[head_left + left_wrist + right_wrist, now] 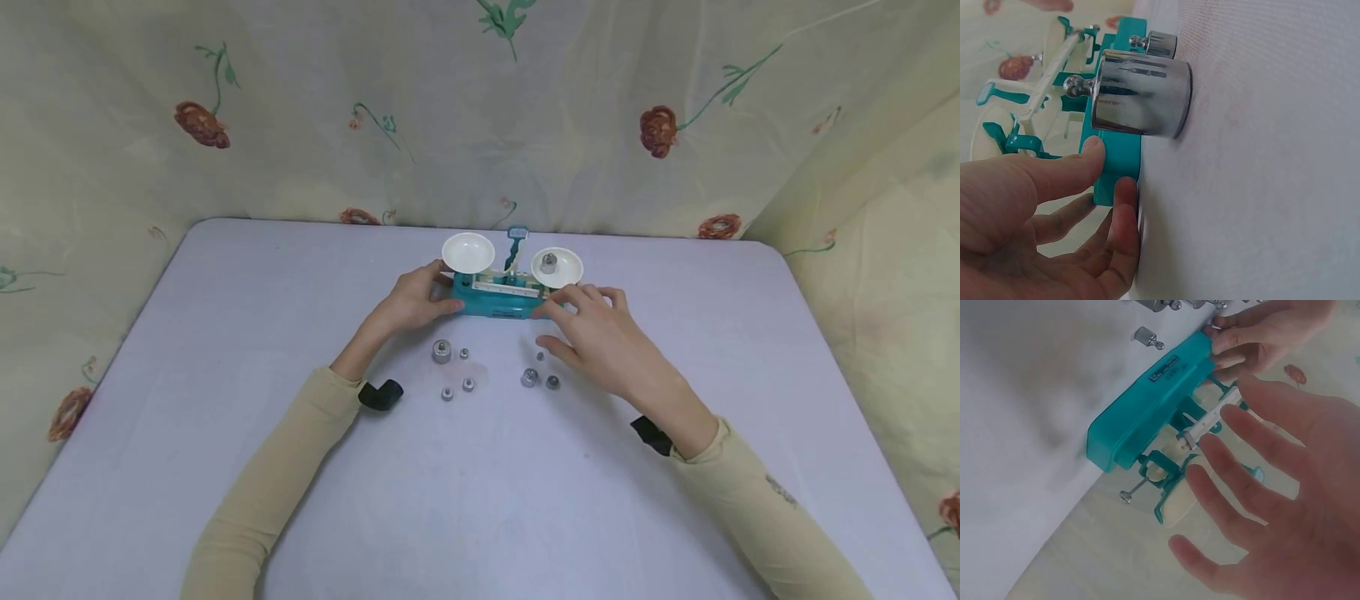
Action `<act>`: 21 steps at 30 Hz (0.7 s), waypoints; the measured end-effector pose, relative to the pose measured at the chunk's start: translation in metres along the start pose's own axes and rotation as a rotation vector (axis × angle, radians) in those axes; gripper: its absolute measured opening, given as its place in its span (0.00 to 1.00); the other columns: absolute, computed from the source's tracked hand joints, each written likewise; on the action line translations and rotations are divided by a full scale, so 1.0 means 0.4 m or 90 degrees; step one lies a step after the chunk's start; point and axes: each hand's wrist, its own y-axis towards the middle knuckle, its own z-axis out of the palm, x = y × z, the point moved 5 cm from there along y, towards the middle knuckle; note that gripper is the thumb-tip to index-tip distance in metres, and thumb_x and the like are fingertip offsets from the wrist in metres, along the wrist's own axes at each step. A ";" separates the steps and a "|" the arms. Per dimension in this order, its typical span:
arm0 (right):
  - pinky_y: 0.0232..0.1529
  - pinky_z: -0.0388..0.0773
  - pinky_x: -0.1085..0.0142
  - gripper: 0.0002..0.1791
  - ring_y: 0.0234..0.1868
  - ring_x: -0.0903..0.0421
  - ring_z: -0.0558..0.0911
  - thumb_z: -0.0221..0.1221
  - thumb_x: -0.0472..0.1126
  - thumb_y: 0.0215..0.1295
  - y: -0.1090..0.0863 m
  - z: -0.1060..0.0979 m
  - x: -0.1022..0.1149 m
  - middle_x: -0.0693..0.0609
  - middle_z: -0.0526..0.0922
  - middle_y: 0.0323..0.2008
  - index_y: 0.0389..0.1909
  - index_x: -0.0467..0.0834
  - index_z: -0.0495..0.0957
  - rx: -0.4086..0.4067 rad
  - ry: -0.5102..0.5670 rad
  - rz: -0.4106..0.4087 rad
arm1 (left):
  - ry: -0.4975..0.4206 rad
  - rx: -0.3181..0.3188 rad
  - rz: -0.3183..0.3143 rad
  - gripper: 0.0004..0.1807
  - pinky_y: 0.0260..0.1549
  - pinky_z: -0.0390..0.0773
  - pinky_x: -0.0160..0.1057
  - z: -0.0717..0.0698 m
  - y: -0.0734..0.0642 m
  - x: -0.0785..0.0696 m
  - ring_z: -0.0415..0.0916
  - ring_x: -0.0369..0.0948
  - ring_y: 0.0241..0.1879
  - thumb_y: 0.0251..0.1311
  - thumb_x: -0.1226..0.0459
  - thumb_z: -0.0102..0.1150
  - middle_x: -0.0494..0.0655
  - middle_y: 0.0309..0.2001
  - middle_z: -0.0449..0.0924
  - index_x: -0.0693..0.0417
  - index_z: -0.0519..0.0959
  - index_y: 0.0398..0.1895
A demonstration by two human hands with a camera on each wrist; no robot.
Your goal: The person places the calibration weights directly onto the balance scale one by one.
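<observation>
A teal balance scale (497,307) with two white pans stands near the table's back edge. The left pan (468,252) is bare; on the right pan (567,271) sits a knobbed metal weight (549,263). My left hand (414,302) holds the left end of the base, thumb on its front and fingers around the end, as the left wrist view shows. My right hand (600,340) hovers by the right end, fingers spread and loosely bent, nothing held. In the right wrist view these fingers overlap the white graduated beam (1213,419) with its metal slider (1187,439).
In front of the scale stand several metal weights in two groups: the left one includes a large weight (442,352), the right one a medium weight (529,377). A white cloth covers the table (480,500). Flower-patterned curtain (450,108) hangs behind and at both sides.
</observation>
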 end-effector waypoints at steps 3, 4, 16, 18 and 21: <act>0.72 0.66 0.30 0.19 0.68 0.38 0.78 0.71 0.49 0.72 0.000 0.008 -0.003 0.43 0.83 0.63 0.59 0.48 0.85 0.011 0.006 0.002 | 0.000 0.002 -0.003 0.39 0.74 0.74 0.58 0.001 0.000 0.000 0.72 0.59 0.75 0.75 0.60 0.66 0.62 0.75 0.74 0.59 0.62 0.82; 0.72 0.66 0.30 0.19 0.68 0.39 0.78 0.71 0.49 0.71 0.000 0.010 -0.003 0.43 0.83 0.63 0.59 0.48 0.85 0.014 0.007 0.003 | 0.001 0.003 -0.004 0.39 0.75 0.73 0.58 0.001 0.000 -0.001 0.71 0.59 0.76 0.75 0.60 0.66 0.62 0.76 0.73 0.59 0.62 0.83; 0.70 0.70 0.32 0.19 0.67 0.40 0.80 0.71 0.48 0.72 0.003 0.046 0.001 0.43 0.83 0.63 0.60 0.47 0.84 0.056 0.031 -0.001 | -0.003 0.000 0.001 0.39 0.74 0.74 0.58 0.001 0.003 0.002 0.72 0.58 0.75 0.74 0.60 0.67 0.62 0.75 0.74 0.58 0.62 0.83; 0.70 0.70 0.33 0.19 0.67 0.41 0.80 0.71 0.48 0.72 0.004 0.050 0.001 0.43 0.83 0.63 0.60 0.47 0.85 0.058 0.030 -0.001 | -0.003 0.000 0.004 0.39 0.74 0.74 0.58 0.002 0.003 0.003 0.72 0.58 0.75 0.74 0.60 0.67 0.62 0.75 0.74 0.59 0.62 0.83; 0.70 0.70 0.33 0.19 0.66 0.41 0.80 0.72 0.48 0.71 0.005 0.054 0.000 0.43 0.84 0.62 0.59 0.46 0.85 0.059 0.030 -0.001 | 0.001 -0.002 0.010 0.39 0.72 0.75 0.58 0.000 0.002 0.002 0.74 0.58 0.73 0.74 0.60 0.67 0.63 0.75 0.75 0.59 0.62 0.82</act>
